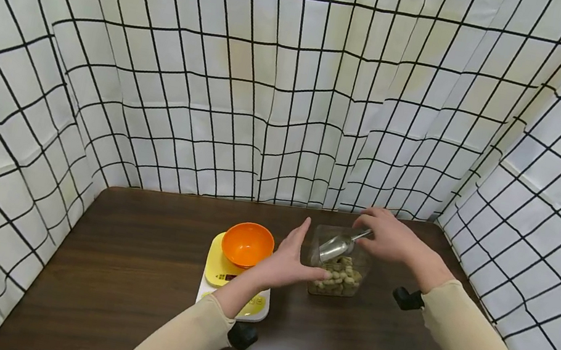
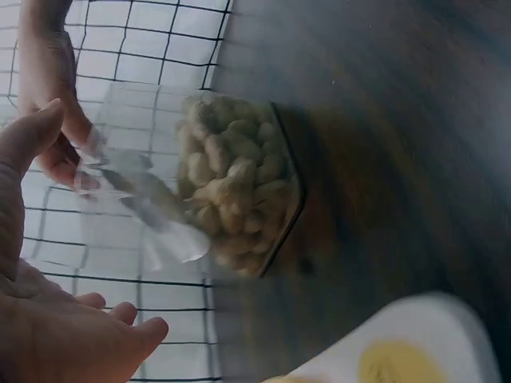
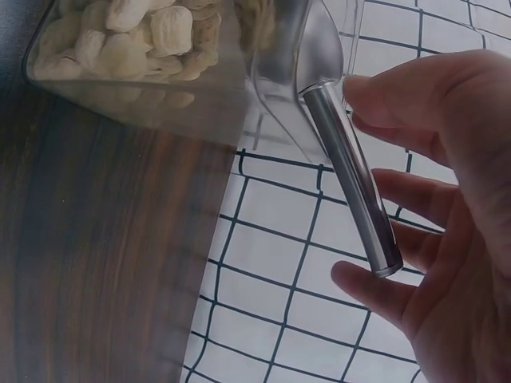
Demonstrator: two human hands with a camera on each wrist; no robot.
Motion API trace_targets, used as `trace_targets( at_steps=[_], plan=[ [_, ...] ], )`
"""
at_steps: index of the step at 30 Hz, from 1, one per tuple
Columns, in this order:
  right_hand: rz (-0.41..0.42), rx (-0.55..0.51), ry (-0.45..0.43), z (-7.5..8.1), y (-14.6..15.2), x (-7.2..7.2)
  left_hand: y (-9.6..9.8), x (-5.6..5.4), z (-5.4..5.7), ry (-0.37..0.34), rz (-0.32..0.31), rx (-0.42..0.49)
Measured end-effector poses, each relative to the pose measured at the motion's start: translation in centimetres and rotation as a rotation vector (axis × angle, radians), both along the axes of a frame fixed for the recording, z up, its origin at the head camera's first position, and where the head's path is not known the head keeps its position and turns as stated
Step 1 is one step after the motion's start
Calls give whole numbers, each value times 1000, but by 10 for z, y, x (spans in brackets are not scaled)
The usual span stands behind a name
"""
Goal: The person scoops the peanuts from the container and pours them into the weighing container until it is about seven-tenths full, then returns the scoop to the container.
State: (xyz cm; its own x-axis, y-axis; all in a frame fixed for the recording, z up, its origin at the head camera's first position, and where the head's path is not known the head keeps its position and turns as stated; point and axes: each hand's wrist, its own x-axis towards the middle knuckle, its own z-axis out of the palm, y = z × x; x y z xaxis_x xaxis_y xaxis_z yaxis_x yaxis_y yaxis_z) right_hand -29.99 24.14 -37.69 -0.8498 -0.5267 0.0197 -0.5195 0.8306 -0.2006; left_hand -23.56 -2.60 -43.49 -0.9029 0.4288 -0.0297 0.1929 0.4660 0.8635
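Note:
A metal scoop (image 1: 336, 249) slants inside a clear plastic container (image 1: 326, 233), its tip at the peanuts (image 1: 340, 276) that fill the lower part. My right hand (image 1: 388, 235) holds the scoop's handle (image 3: 351, 175) near its neck with thumb and index finger, while the other fingers stay loosely bent around it. On the left side of the container, my left hand (image 1: 284, 266) is spread wide, thumb apart from the fingers. Its thumb overlaps the container in the head view; whether it touches is unclear. The left wrist view shows that palm (image 2: 64, 335) holding nothing.
An orange bowl (image 1: 248, 244) sits on a yellow and white kitchen scale (image 1: 211, 260), left of the container and partly behind my left hand. The dark wooden table (image 1: 139, 275) ends at white curtains with a black grid (image 1: 292, 108) at the back and sides.

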Motion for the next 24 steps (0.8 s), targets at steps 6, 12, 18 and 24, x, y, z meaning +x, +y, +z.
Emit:
trace_targets(
  at_steps=[6, 12, 18, 24],
  plan=[
    [4, 75, -8, 1, -2, -3, 10, -11, -8, -58, 11, 61],
    [59, 145, 30, -1, -4, -4, 13, -18, -10, -75, -44, 68],
    [75, 145, 67, -1, -3, -3, 14, -21, -11, -68, -42, 90],
    [90, 105, 141, 12, 1, 3, 14, -21, -11, -79, -41, 87]
  ],
)
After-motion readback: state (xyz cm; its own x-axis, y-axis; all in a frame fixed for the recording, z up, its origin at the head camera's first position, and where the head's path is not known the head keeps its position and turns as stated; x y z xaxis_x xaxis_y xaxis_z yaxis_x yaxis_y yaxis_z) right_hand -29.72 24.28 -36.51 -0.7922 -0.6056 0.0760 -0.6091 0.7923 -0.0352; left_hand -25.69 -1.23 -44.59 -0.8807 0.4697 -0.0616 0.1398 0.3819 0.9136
